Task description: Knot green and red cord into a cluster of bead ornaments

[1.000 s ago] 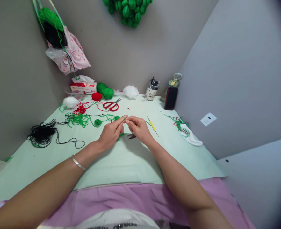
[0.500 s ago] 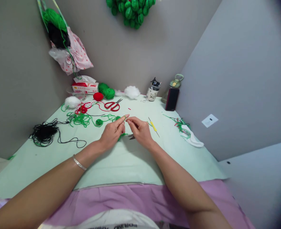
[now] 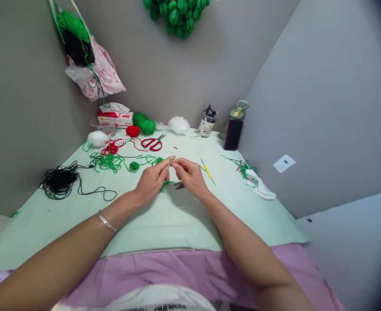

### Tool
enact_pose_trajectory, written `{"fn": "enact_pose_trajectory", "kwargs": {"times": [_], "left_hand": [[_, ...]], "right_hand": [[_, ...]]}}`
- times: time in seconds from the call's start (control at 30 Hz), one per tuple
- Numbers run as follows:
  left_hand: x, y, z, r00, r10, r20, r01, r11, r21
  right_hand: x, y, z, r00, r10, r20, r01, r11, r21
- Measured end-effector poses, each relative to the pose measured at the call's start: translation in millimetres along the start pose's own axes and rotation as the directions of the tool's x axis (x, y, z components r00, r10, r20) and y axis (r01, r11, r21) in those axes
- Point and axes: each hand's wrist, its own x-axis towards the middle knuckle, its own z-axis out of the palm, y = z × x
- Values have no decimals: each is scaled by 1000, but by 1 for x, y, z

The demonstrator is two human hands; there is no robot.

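My left hand is closed above the table, with green yarn looped round its outstretched index finger. Fingertip to fingertip with it is my right hand, thumb and index finger pinched together. Whatever the right fingers pinch is too small and covered to make out. More green yarn shows below the left fingers. Dark scissor blades stick out from under the right hand. A small green yarn ball lies left of the left hand, and a yellow-handled crochet hook lies to the right.
Red-handled scissors, a red yarn ball and tangled green yarn lie behind. Black yarn is at left. White stuffing, a cup and a phone stand along the back. Yarn scraps lie right.
My right hand has turned slightly at the fingertips, and a little more of the scissor blades shows below it. My left hand stays in place.
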Motion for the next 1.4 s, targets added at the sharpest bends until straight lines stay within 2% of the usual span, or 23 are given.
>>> {"fn": "enact_pose_trajectory", "kwargs": {"times": [0.43,0.63,1.07,1.4], "left_hand": [[0,-5,1,1000,21,3,-21,1000,7],[0,-5,1,1000,16,13,-16,1000,-3],[1,-6,1,1000,8,28,-8,1000,8],[0,-5,1,999,47,15,-47,999,20]], "right_hand": [[-1,1,-1,1000,-17,12,18,998,-67],[-2,5,0,999,-49,7,49,986,-160],[-4,4,0,996,-93,5,89,941,-328],[-7,4,3,986,-168,-17,141,874,-465]]}}
